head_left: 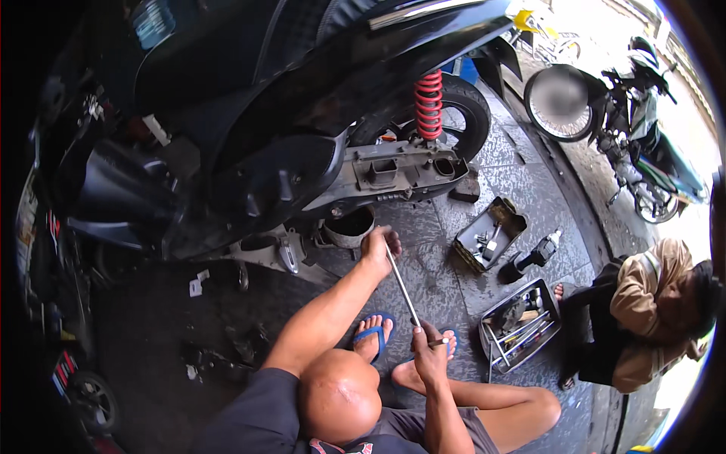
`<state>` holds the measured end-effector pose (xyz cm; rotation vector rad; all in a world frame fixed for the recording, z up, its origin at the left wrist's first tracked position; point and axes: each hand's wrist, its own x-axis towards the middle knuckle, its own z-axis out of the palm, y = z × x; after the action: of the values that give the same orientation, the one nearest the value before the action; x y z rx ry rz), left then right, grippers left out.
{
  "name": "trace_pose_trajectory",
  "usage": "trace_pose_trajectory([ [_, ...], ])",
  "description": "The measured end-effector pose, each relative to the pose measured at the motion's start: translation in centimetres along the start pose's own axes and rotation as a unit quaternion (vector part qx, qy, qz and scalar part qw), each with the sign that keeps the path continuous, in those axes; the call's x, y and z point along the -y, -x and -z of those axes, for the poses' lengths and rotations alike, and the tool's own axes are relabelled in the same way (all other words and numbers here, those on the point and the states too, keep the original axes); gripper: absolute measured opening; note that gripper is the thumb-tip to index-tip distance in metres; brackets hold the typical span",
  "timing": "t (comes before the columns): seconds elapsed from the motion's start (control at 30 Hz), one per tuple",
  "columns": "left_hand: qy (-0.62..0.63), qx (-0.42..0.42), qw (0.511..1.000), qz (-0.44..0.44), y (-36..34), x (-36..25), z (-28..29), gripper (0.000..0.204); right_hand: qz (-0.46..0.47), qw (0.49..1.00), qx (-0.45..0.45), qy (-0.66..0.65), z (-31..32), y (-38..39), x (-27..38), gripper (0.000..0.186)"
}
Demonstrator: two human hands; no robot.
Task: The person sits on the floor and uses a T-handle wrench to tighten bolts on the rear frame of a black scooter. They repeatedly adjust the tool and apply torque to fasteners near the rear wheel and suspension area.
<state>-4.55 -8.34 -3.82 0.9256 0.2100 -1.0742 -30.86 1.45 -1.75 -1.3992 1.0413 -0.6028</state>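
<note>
the long metal rod (pixel 403 287) is slanting between the person's two hands, above the dark floor and just below the raised side of the black scooter (pixel 291 110). the left hand (pixel 378 248) is reaching forward beside the round pan (pixel 353 240), its fingers curling in around the far end of the rod; how tightly they are pressing, i cannot tell. the right hand (pixel 429 359) is closing around the near end, where a short crosspiece (pixel 439 343) is poking out past the fingers (so it is looking like a t-handle, though the fist is hiding most of it).

judging by its bright, straight shaft, the rod is behaving as a stiff, fairly light thing, hardly fragile, with any real weight probably sitting toward the crosspiece. the smooth shaft is likely turning slippery if oil is getting on it, so the crosspiece is offering the surest hold for the right palm, while the left fingertips are better guiding lightly near the tip than squeezing hard. an open tool tray (pixel 538 347) is resting off to the right, well apart from both hands.
</note>
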Motion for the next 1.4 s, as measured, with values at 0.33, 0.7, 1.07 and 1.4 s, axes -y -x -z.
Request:
trace_pose_trajectory([
  [0.33, 0.182, 0.064, 0.981, -0.036, -5.6, -3.0, 1.0, 0.015, 0.102, 0.989, -0.038, 0.097, -3.2, -5.5, -0.3, 0.031],
  [0.7, 0.210, 0.097, 0.973, 0.019, -7.4, -2.8, 1.0, 0.020, 0.065, 0.994, -0.027, 0.080, -4.2, -7.0, -1.1, 0.030],
  [1.07, 0.235, 0.085, 0.968, 0.006, -6.9, -2.8, 1.0, 0.014, 0.043, 0.996, -0.015, 0.072, -4.9, -7.4, 0.2, 0.029],
  [1.4, 0.215, 0.082, 0.973, 0.019, -6.4, -2.8, 0.8, 0.015, -0.032, 0.996, 0.002, -0.087, -4.7, -7.9, 2.6, 0.029],
])
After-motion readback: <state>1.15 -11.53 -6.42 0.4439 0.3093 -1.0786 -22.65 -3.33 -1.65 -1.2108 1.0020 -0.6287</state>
